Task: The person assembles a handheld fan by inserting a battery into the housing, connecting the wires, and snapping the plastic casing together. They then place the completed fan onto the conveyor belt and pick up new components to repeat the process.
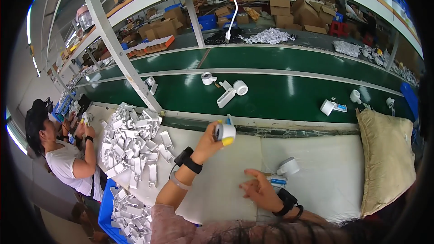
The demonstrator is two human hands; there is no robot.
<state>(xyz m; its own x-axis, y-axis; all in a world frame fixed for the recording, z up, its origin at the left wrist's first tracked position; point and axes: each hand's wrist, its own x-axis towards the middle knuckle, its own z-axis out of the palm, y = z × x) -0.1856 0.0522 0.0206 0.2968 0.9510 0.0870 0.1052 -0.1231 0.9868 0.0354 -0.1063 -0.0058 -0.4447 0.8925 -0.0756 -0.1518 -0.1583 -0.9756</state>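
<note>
My left hand [207, 148], with yellow covers on fingertips, grips a small white round-headed device [227, 131] above the work table [217, 190], close to the conveyor's near edge. A bit of blue shows at the device's top. Lower and to the right, my right hand [263, 193] has its fingers spread and nothing visible in them. Just beyond its fingers another white round-headed device [289, 166] lies on the table, with a blue cylinder [277, 181] that looks like a battery beside it. Both my wrists wear black bands with small boxes.
A heap of white plastic casings [133, 138] covers the table's left; more fill a blue bin [106, 203] below. The green conveyor [181, 92] carries several similar devices. A beige sack [384, 162] stands at right. A co-worker [72, 162] handles a part at far left.
</note>
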